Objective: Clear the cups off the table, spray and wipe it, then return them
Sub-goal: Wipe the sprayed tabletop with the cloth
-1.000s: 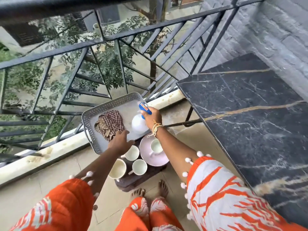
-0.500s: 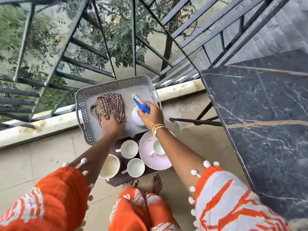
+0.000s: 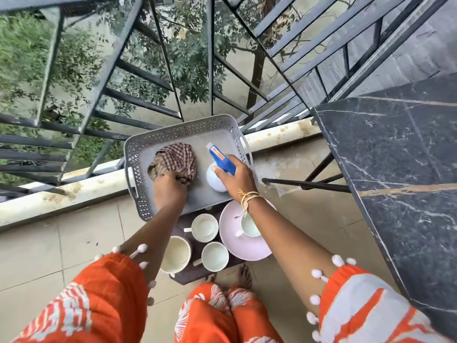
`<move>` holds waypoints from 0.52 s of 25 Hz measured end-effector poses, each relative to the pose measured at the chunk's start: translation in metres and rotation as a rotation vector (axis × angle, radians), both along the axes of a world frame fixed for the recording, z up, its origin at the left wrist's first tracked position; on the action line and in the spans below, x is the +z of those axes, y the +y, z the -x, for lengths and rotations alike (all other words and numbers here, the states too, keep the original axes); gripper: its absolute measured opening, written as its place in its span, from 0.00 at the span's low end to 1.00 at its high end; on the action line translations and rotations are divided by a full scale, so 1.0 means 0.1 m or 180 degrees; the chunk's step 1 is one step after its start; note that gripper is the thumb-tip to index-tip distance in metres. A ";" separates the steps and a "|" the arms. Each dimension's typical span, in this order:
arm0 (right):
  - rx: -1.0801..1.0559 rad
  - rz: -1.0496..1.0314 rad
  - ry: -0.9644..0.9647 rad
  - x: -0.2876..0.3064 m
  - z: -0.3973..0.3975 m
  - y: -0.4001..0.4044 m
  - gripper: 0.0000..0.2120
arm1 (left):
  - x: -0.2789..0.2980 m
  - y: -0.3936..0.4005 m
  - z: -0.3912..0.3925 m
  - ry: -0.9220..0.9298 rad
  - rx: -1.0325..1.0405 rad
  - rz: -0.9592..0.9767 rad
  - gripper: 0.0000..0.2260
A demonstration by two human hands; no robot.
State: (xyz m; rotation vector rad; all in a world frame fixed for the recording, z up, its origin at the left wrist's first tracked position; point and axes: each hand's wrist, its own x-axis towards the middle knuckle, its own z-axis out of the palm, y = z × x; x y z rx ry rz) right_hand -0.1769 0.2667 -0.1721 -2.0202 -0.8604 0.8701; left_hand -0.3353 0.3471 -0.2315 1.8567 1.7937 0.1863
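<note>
A grey perforated tray (image 3: 138, 169) sits low in front of me. In it lie a brown checked cloth (image 3: 176, 157) and a white spray bottle (image 3: 215, 178) with a blue head. My left hand (image 3: 168, 189) grips the near edge of the cloth. My right hand (image 3: 237, 177) is curled round the spray bottle's neck. Below the tray, several white cups (image 3: 205, 227) stand on a small dark stool (image 3: 193, 274); one cup (image 3: 249, 226) sits on a pink plate (image 3: 244, 246). The black marble table (image 3: 400, 169) is at the right, bare.
A dark metal railing (image 3: 133, 75) runs across the back above a pale curb (image 3: 74, 191). The table's black crossbar (image 3: 306, 185) juts out near my right hand. My bare feet (image 3: 237, 276) stand on pale floor tiles just behind the stool.
My left hand slid from the tray's near rim up onto the cloth and closed on it. My right hand stayed on the spray bottle. The camera tilted further down.
</note>
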 end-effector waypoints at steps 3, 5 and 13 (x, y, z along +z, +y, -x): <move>-0.0500 0.0343 0.0299 0.14 0.13 -0.12 0.32 | 0.41 -0.10 0.01 -0.0368 0.0385 -0.0036 0.14; -0.1334 0.0435 0.0401 0.25 0.28 -0.19 0.27 | 0.69 -0.15 0.03 -0.0559 0.0693 0.0016 0.14; -0.1520 0.0944 0.3061 1.01 0.85 -0.31 0.15 | 1.83 -0.22 0.40 -0.2304 0.1168 0.2705 0.07</move>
